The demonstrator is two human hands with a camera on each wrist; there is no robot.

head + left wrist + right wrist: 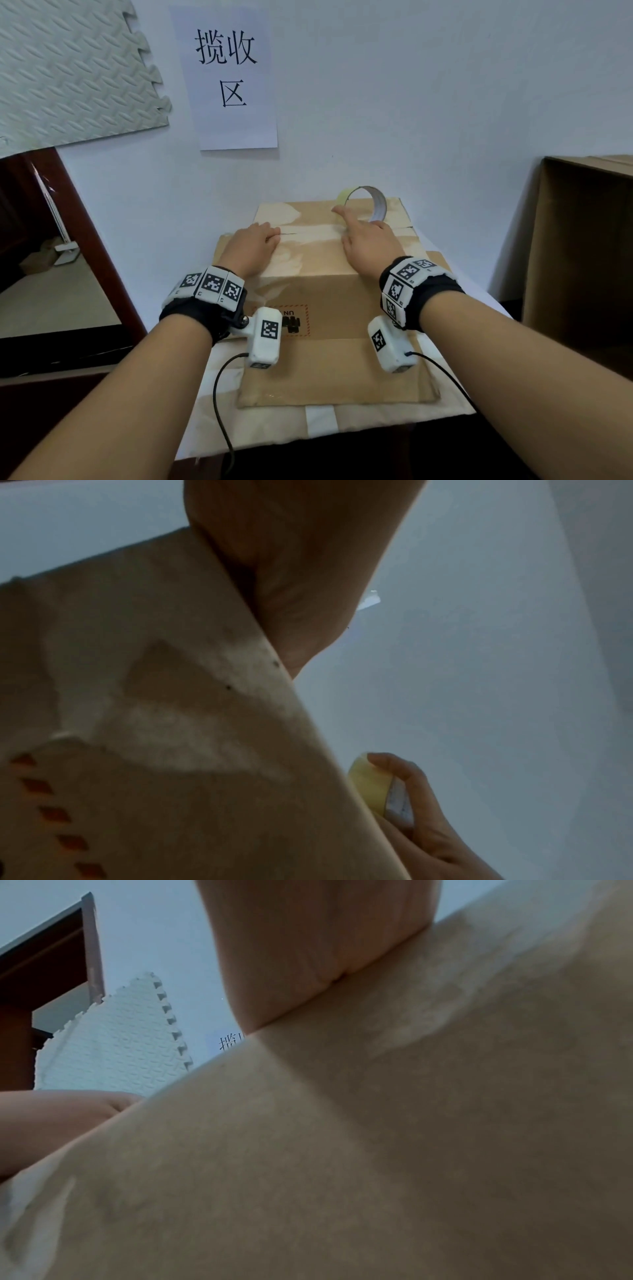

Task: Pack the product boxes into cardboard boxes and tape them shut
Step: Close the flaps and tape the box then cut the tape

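Closed cardboard box (329, 260) centred on the white table (164, 212), top flaps folded down and meeting along a seam (308, 232) running left to right, parallel to the wall. Left hand (250, 246) resting on the left part of the lid, fingers curled loosely with the tips at the seam, gripping nothing. Right hand (368, 241) laid on the right part of the lid, fingers extended forward toward the tape roll (364, 202), index fingertip touching or just short of the yellowish band (contact not resolvable in the head view). Tape roll standing on edge at the far right of the lid, directly beyond the right hand and well apart from the left, so nearer by far to the right hand. In the left wrist view, right-hand fingers (411, 780) alongside the roll (371, 788), apparently closing around it but not yet clamped. Seam apparently not yet sealed; older tape residue visible on the lid. Contents of the closed box hidden. Second, larger cardboard box (582, 246) standing open at the right edge, interior dark, contents not discernible. Probable next step: roll taken up, strip drawn along the seam's long axis.
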